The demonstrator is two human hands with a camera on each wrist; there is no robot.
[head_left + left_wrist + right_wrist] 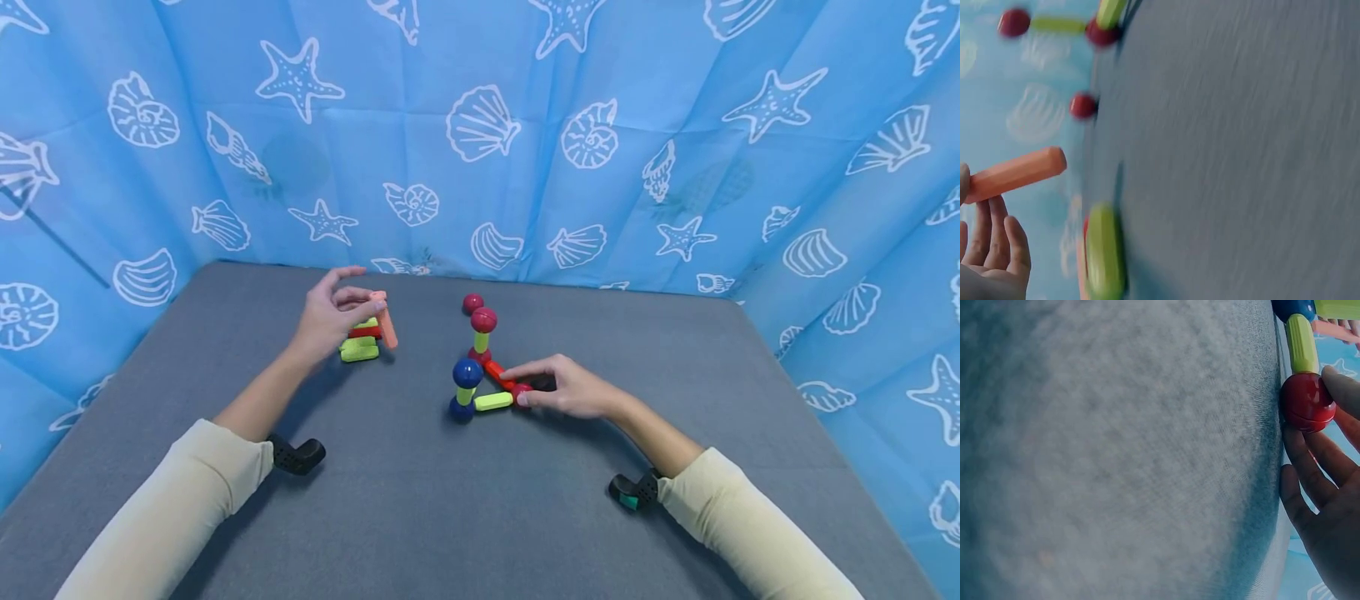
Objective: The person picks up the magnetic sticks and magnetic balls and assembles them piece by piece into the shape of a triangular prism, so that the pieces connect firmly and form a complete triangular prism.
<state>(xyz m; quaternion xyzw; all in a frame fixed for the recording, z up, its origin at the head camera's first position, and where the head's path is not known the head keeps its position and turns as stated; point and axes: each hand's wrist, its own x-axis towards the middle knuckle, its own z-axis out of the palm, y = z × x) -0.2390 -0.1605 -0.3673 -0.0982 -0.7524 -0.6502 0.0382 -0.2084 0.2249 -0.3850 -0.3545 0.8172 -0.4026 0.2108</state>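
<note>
Between thumb and fingers, my left hand (324,317) pinches a salmon-orange rod (386,323), raised off the table beside a small pile of rods. The left wrist view shows this rod (1019,174) sticking out past the fingers. My right hand (573,390) grips a red ball (1307,403) at the corner of a ball-and-rod build, thumb on one side. Its index finger lies along a red rod (497,372). A yellow-green rod (493,402) links that ball to a blue ball (462,408). Upright rods carry another blue ball (467,373) and a red ball (483,319).
A loose red ball (472,303) lies behind the build. Yellow-green rods (359,350) and a red rod (365,332) lie under the left hand. The grey table (420,500) ends at a blue curtain (420,150) printed with shells and starfish.
</note>
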